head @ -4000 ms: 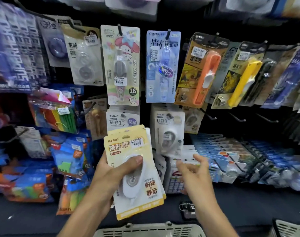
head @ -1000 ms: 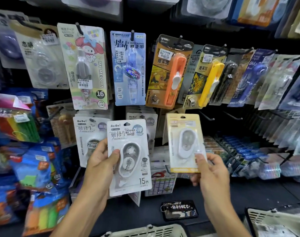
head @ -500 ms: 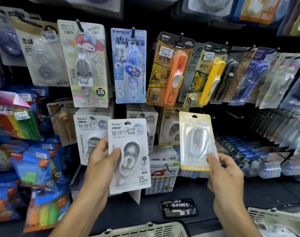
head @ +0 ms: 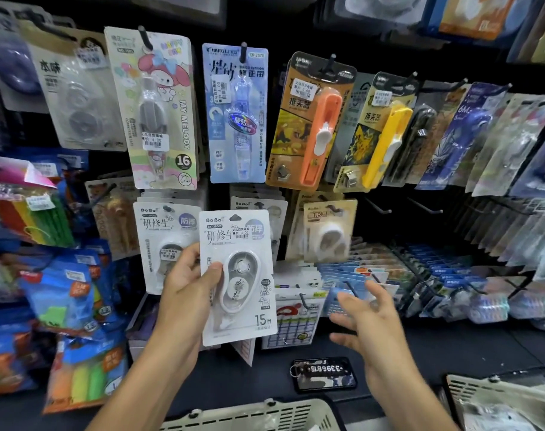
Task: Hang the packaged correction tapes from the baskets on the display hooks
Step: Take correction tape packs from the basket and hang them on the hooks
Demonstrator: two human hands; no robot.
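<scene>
The left hand point(head: 189, 283) grips a white BoBo correction tape pack point(head: 237, 276) by its left edge, thumb curled over the front beside the blister and fingers behind, holding the card upright in front of the display. Just behind that hand hangs a matching white BoBo pack on a hook point(head: 165, 244), partly covered by the knuckles and by the held card's left side. Up and to the right of the held pack, a yellow correction tape pack point(head: 328, 230) hangs on its hook, slightly blurred, apart from both hands. The right hand point(head: 369, 318) is below that yellow pack, fingers spread and relaxed, holding nothing. Above the left hand hang a My Melody correction tape card point(head: 159, 110) and a blue correction tape card point(head: 237, 113); above the right hand are an orange clip pusher pack point(head: 311, 122) and a yellow one point(head: 377, 132). Below the right hand a phone with a number tag point(head: 324, 373) lies on the dark shelf point(head: 451, 346). Nearest the camera, a cream basket point(head: 252, 415) sits under the left forearm and another basket point(head: 495, 396) is at lower right.
</scene>
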